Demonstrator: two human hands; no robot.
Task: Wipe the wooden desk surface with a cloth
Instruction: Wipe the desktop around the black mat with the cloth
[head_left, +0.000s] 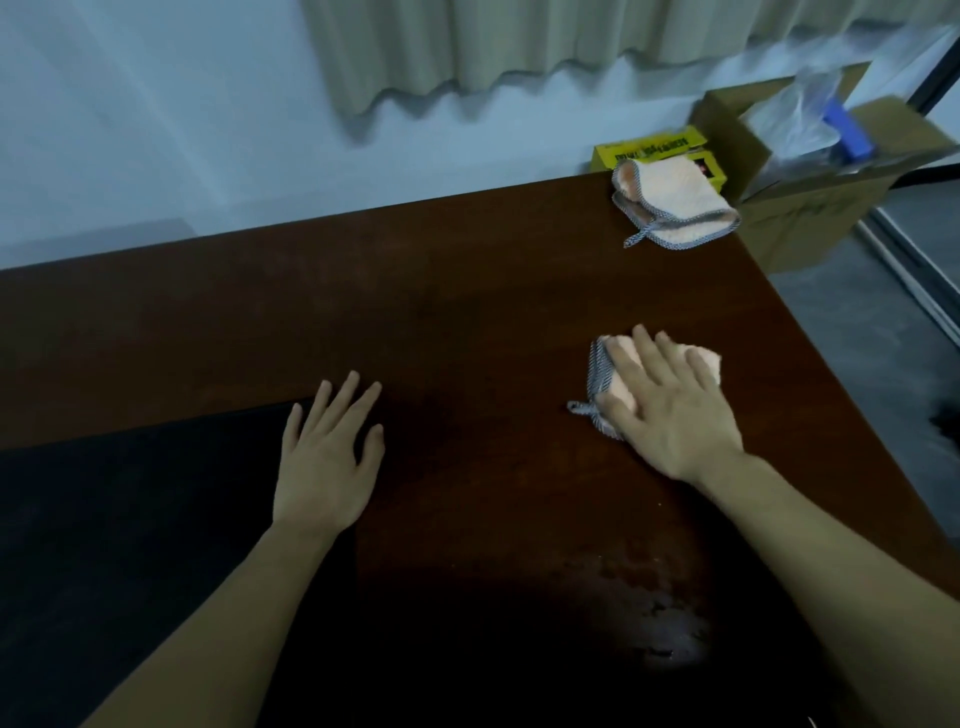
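A dark brown wooden desk (467, 291) fills most of the view. My right hand (675, 410) lies flat with straight fingers on a folded peach cloth (615, 382) with grey checked trim, pressing it onto the desk's right side. My left hand (327, 457) rests flat on the desk, fingers spread, at the edge of a black mat (130, 519). It holds nothing.
A second peach cloth (670, 205) lies folded at the desk's far right corner. Behind it are a yellow box (649, 148) and an open cardboard box (810, 208) with plastic wrap. The desk's right edge drops to a grey floor (857, 332). Curtains hang at the back.
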